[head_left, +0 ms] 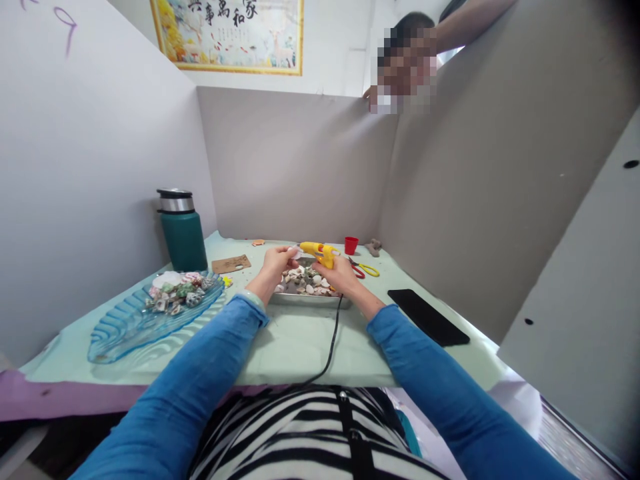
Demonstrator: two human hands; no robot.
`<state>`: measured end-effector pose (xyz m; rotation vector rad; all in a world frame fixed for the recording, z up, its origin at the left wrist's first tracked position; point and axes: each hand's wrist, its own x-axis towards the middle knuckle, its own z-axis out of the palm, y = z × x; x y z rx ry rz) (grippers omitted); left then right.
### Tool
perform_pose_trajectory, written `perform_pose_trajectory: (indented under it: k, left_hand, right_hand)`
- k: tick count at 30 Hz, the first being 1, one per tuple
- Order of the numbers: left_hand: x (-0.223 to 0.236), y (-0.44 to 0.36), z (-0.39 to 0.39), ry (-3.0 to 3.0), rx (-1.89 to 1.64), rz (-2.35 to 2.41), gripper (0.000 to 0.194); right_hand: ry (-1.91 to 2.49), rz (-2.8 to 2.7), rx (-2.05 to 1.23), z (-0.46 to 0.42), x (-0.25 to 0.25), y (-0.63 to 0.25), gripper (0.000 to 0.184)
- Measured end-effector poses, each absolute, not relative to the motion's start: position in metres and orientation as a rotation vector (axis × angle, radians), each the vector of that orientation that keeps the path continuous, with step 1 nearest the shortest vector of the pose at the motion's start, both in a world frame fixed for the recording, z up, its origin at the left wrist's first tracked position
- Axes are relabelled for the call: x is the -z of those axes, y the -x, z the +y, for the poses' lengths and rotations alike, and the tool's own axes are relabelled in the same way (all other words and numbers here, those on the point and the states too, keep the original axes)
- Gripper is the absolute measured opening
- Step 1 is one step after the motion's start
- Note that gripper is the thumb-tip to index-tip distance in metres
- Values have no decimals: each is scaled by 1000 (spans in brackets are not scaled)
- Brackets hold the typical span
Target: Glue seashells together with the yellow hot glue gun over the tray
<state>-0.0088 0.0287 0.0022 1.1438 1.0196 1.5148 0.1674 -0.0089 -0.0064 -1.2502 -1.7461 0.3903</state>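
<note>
Fingers of the left hand (277, 267) pinch a white piece (296, 254) just beside the nozzle (305, 247) of a yellow glue gun (323, 251); the right hand (342, 275) wraps its handle (328, 259). A tray (311, 301) of shells (310, 289) lies below, toward the worktop's (290, 347) far edge.

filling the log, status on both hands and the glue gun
Right hand holding yellow glue gun. Left hand pinching small white piece near nozzle. Black cord crosses near rim of metal tray.
</note>
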Motion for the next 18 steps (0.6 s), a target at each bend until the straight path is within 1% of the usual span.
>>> perform_pose_trajectory:
  k: [3,18]
  left_hand:
    - [-3,10,30,-1122,-1536,1022,24]
    - [-8,8,23,-1116,-1557,1025,16]
  right_hand:
    - [1247,-1754,-377,-9,6,-168,24]
    - [1282,-1777,-324,-9,5,-166,22]
